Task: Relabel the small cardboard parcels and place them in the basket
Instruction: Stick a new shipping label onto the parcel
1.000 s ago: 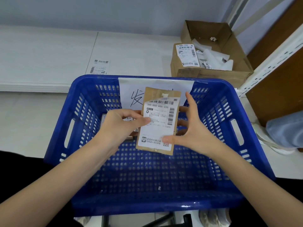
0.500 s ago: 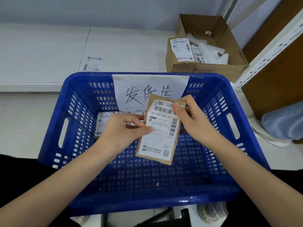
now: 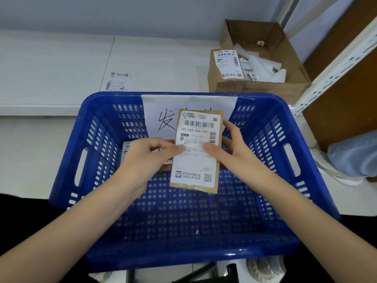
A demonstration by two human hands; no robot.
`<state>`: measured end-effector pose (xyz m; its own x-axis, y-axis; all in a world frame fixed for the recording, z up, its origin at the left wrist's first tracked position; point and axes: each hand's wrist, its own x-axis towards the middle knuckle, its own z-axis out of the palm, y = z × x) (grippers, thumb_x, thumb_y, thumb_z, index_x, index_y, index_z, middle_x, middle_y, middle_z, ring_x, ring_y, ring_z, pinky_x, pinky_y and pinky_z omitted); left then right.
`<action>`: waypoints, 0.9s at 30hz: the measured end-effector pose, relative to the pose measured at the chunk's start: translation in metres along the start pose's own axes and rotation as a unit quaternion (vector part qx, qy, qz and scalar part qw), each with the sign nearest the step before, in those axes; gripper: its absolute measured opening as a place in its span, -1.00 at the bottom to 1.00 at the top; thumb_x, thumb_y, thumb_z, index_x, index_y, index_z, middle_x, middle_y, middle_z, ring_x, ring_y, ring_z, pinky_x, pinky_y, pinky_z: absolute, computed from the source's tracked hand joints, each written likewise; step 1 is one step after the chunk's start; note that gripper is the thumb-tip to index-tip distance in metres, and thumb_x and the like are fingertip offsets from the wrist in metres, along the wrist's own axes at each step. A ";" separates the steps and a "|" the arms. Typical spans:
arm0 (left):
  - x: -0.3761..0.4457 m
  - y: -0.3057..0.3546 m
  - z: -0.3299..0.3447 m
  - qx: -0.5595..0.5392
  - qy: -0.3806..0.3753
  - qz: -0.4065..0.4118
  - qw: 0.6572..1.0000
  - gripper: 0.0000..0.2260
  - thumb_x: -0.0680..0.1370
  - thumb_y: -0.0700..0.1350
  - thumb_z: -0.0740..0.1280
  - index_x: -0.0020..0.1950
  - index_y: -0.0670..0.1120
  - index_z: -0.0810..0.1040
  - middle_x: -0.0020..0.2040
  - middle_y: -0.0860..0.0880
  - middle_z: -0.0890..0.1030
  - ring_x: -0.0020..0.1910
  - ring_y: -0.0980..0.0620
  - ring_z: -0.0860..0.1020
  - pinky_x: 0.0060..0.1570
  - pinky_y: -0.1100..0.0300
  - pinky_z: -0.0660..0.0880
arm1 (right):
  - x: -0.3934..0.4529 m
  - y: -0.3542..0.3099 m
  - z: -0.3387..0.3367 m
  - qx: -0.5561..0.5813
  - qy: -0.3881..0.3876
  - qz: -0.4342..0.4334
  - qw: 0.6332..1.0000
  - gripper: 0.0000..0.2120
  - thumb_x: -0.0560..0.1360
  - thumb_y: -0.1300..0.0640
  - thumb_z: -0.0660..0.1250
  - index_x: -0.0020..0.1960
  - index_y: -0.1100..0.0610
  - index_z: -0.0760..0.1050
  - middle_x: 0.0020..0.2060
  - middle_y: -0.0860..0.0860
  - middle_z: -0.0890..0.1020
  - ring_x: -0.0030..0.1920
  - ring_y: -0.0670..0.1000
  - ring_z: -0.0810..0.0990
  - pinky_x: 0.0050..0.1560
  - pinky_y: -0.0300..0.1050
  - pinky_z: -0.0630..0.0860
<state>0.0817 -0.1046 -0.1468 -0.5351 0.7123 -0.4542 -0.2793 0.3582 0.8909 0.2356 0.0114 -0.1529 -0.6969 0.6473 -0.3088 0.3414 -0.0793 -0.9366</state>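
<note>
Over the basket: parcel held in 2 hands

Above the blue basket (image 3: 302,158), a flat cardboard parcel (image 3: 196,152), white label up. Pinched by left hand (image 3: 142,158) and right hand (image 3: 236,152), thumbs on the label. Behind the left hand, possibly another labelled parcel (image 3: 126,147), mostly hidden.

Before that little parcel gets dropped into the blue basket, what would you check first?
1. Label covers the parcel face, barcode visible: ok.
2. Label edges pressed flat: cannot tell.
3. Left hand and right hand both hold the parcel: ok.
4. Parcel is above the blue basket: ok.
5. Bare basket floor below to land on: ok.
6. Old label removed underneath: cannot tell.
</note>
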 end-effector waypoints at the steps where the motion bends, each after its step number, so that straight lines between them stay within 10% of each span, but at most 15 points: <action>1: 0.002 0.000 -0.002 0.003 0.009 -0.002 1.000 -0.88 0.42 -0.21 0.48 -0.18 -0.27 0.65 -0.09 -0.04 0.71 -0.04 -0.09 0.67 0.01 0.03 0.59 | 0.000 0.001 0.000 0.006 0.009 0.008 1.000 -0.32 0.48 0.02 0.37 0.47 -0.10 0.07 0.17 -0.07 0.56 0.12 -0.11 0.60 0.08 -0.07 0.59; 6: 0.001 0.001 -0.004 0.078 0.036 0.035 0.996 -0.89 0.41 -0.12 0.51 -0.21 -0.16 0.69 -0.13 0.07 0.71 -0.03 0.05 0.64 0.19 0.00 0.50 | -0.002 0.004 0.002 0.048 0.044 0.004 0.998 -0.39 0.46 0.07 0.40 0.43 -0.07 0.22 0.07 -0.01 0.62 0.01 -0.09 0.65 -0.08 -0.12 0.62; 10: 0.001 0.008 -0.007 0.281 0.097 0.098 0.950 -0.84 0.38 0.12 0.49 -0.26 0.06 0.66 -0.14 0.17 0.66 -0.25 0.14 0.54 -0.14 0.12 0.50 | -0.003 0.006 0.009 0.048 0.071 -0.009 0.996 -0.44 0.45 0.11 0.43 0.35 -0.10 0.27 0.08 0.00 0.61 0.04 -0.05 0.64 0.00 -0.03 0.62; 16: 0.001 -0.002 -0.009 0.591 0.187 0.233 0.749 -0.58 0.41 0.31 0.32 -0.21 -0.06 0.58 -0.09 0.01 0.54 -0.26 -0.02 0.56 -0.43 0.21 0.33 | -0.004 0.008 0.013 0.044 0.075 -0.006 0.996 -0.49 0.45 0.12 0.43 0.27 -0.15 0.26 0.08 -0.03 0.59 0.04 -0.03 0.64 -0.03 -0.03 0.64; 19: 0.007 -0.011 -0.013 0.588 0.207 0.411 0.666 -0.70 0.46 0.04 0.37 -0.23 -0.21 0.51 -0.26 -0.13 0.50 -0.35 -0.12 0.50 -0.55 0.19 0.27 | -0.006 0.010 0.016 0.061 0.082 0.005 0.995 -0.54 0.47 0.12 0.41 0.24 -0.15 0.27 0.06 -0.03 0.59 0.01 -0.07 0.64 -0.06 -0.09 0.63; 23: 0.005 -0.023 0.008 0.563 0.107 0.568 0.590 -0.75 0.49 -0.28 0.24 0.15 -0.27 0.48 0.04 -0.23 0.60 0.04 -0.16 0.50 0.01 0.03 0.41 | -0.009 0.012 0.028 0.061 0.061 0.009 0.996 -0.49 0.47 0.15 0.41 0.33 -0.07 0.28 0.03 -0.01 0.60 -0.08 -0.09 0.67 -0.12 -0.10 0.64; 27: 0.006 -0.035 0.013 0.543 0.043 0.515 0.662 -0.58 0.56 -0.20 0.15 0.41 -0.29 0.38 0.40 -0.20 0.43 0.42 -0.10 0.33 0.37 0.02 0.27 | -0.011 0.016 0.034 0.069 0.036 0.014 0.997 -0.42 0.50 0.16 0.38 0.43 -0.05 0.23 0.10 0.02 0.57 0.02 -0.05 0.64 -0.03 -0.05 0.63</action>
<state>0.0984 -0.1045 -0.1805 -0.0525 0.8959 0.4411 0.9819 -0.0341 0.1861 0.2280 -0.0228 -0.1704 -0.6403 0.6951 -0.3268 0.2665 -0.1980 -0.9433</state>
